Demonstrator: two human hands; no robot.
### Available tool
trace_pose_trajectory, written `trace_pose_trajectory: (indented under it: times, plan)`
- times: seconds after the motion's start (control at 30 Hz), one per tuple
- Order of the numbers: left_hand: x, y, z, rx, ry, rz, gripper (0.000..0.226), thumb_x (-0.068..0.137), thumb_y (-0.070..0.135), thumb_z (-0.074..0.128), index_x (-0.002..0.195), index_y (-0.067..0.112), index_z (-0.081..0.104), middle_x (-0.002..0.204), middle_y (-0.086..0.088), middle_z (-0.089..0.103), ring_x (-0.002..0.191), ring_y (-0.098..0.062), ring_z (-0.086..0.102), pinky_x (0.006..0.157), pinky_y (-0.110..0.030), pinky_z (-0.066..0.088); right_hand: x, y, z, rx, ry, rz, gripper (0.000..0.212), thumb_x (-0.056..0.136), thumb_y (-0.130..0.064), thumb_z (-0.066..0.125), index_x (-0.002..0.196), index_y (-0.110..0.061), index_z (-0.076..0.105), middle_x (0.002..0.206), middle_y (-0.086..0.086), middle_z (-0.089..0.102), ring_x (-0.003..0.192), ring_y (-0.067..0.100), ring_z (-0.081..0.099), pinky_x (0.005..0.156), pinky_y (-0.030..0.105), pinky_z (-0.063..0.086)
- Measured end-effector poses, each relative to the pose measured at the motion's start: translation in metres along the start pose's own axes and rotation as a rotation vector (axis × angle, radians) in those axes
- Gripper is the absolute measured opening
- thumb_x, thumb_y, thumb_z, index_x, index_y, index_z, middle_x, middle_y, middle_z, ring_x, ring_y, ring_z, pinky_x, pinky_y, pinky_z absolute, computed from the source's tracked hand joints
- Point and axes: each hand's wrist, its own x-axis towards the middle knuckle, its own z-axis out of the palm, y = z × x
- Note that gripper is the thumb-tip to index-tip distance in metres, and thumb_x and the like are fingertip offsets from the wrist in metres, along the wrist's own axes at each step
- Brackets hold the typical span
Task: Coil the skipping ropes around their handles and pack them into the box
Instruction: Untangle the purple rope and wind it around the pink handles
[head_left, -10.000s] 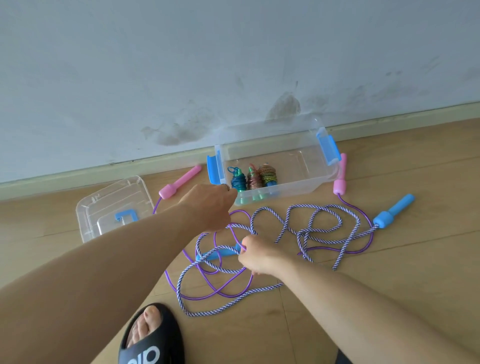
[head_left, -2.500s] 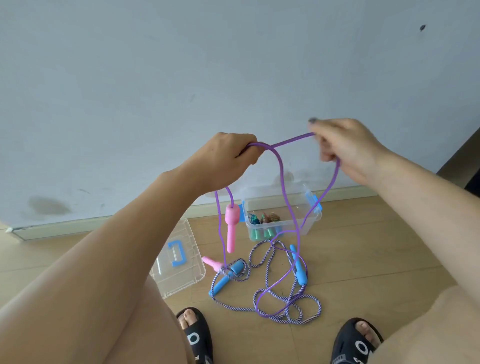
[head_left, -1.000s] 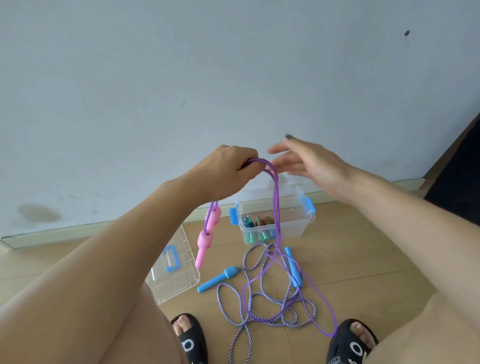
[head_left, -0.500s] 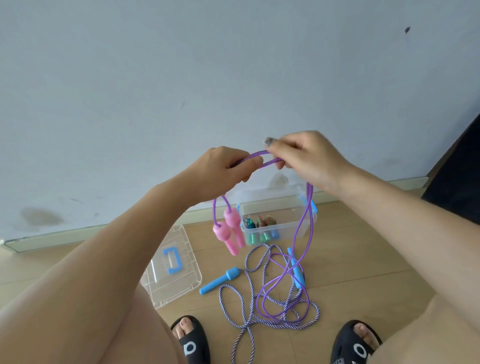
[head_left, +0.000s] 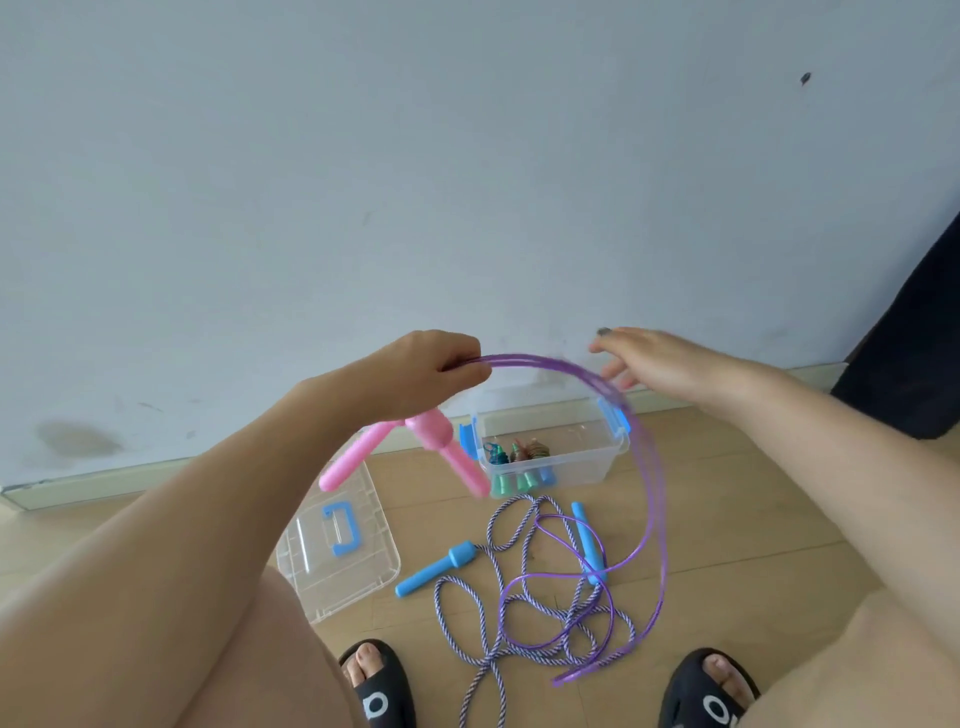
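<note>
The purple rope (head_left: 649, 499) is gathered in the left hand (head_left: 415, 371), which grips its strands in a fist, so the 2 pink handles (head_left: 415, 452) hang just below it. The right hand (head_left: 654, 358) is open, fingers spread beside the arc, probably to catch the next loop. The rope's tail lies on the floor (head_left: 753, 530), over the striped rope (head_left: 498, 613). The box (head_left: 550, 447) waits by the wall, lid (head_left: 337, 551) off.

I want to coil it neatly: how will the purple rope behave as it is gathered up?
The purple rope arcs smoothly from the left hand before drooping, so it probably has some springiness and may resist tight coils. It looks smooth and glossy, so likely slippery. Its lower loops cross the striped rope and may snag.
</note>
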Motion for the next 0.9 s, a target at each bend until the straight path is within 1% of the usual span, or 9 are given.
trace_pose_trajectory:
  times: [0.07,0.13,0.2,0.3,0.37,0.53,0.67,0.8,0.9]
  plan:
    - [0.002,0.009,0.005,0.007,-0.028,0.049,0.034,0.1,0.036,0.05,0.074,0.015,0.049,0.064,0.002,0.046,0.059,-0.015,0.044,0.065,-0.039,0.047,-0.005,-0.017,0.013,0.173,-0.107,-0.025,0.048,0.102,-0.053,0.027,0.13,-0.029,0.058,0.12,-0.004,0.067,0.118,0.011,0.055,0.108,0.033,0.031]
    - [0.003,0.02,0.01,0.015,-0.041,0.105,0.035,0.1,0.037,0.051,0.071,0.018,0.049,0.062,0.003,0.047,0.059,-0.014,0.046,0.065,-0.034,0.047,-0.007,-0.035,0.024,0.288,-0.154,-0.1,0.048,0.103,-0.054,0.025,0.124,-0.031,0.061,0.115,-0.003,0.072,0.116,0.006,0.059,0.11,0.031,0.029]
    - [0.005,0.029,0.012,-0.017,-0.023,0.137,0.033,0.099,0.038,0.053,0.071,0.02,0.054,0.061,0.007,0.052,0.059,-0.012,0.049,0.062,-0.028,0.045,-0.01,-0.046,0.038,0.287,-0.208,-0.166,0.054,0.103,-0.053,0.025,0.105,-0.019,0.067,0.088,0.004,0.076,0.089,0.01,0.069,0.102,0.031,0.04]
    - [0.004,0.035,0.013,-0.105,0.01,0.152,0.03,0.098,0.038,0.053,0.07,0.029,0.061,0.06,0.012,0.058,0.055,-0.002,0.048,0.06,-0.021,0.045,-0.014,-0.054,0.049,0.228,-0.172,-0.194,0.055,0.1,-0.054,0.035,0.083,-0.007,0.06,0.048,-0.001,0.042,0.046,0.015,0.04,0.067,0.034,0.051]
    - [0.002,0.035,0.013,-0.204,0.02,0.13,0.024,0.095,0.039,0.057,0.078,0.024,0.064,0.064,0.003,0.057,0.06,-0.006,0.049,0.065,-0.03,0.049,-0.015,-0.057,0.042,0.225,-0.085,-0.207,0.047,0.096,-0.054,0.047,0.075,-0.013,0.055,0.049,-0.005,0.032,0.048,0.016,0.031,0.05,0.029,0.037]
    - [-0.001,0.039,0.008,-0.325,0.062,0.176,0.03,0.075,0.028,0.081,0.094,0.025,0.057,0.076,0.01,0.057,0.07,-0.009,0.054,0.065,-0.022,0.045,-0.013,-0.055,0.026,0.341,0.026,-0.259,0.039,0.091,-0.044,0.063,0.072,-0.01,0.063,0.054,-0.002,0.031,0.047,0.015,0.028,0.044,0.024,0.027]
    - [-0.003,0.034,0.017,-0.266,0.054,0.171,0.073,0.063,0.023,0.087,0.117,0.027,0.037,0.107,0.001,0.055,0.092,-0.015,0.055,0.076,-0.028,0.048,-0.014,-0.054,0.016,0.652,0.01,-0.229,0.023,0.097,-0.027,0.057,0.081,-0.012,0.065,0.051,-0.006,0.021,0.045,0.012,0.017,0.042,0.024,0.018]
    - [-0.002,0.032,0.025,-0.296,0.04,0.159,0.069,0.065,0.016,0.084,0.112,0.025,0.034,0.101,-0.004,0.055,0.08,-0.02,0.053,0.07,-0.032,0.048,-0.02,-0.052,0.008,0.805,-0.054,-0.197,0.025,0.101,-0.024,0.049,0.091,-0.009,0.066,0.049,-0.008,0.016,0.043,0.01,0.015,0.041,0.022,0.019]
    - [-0.002,0.034,0.027,-0.467,-0.005,0.16,0.067,0.069,0.013,0.084,0.114,0.024,0.036,0.108,0.001,0.059,0.094,-0.02,0.067,0.088,-0.038,0.056,-0.02,-0.052,0.001,0.986,-0.055,-0.157,0.025,0.102,-0.024,0.046,0.088,-0.012,0.063,0.047,-0.009,0.014,0.041,0.009,0.012,0.04,0.021,0.019]
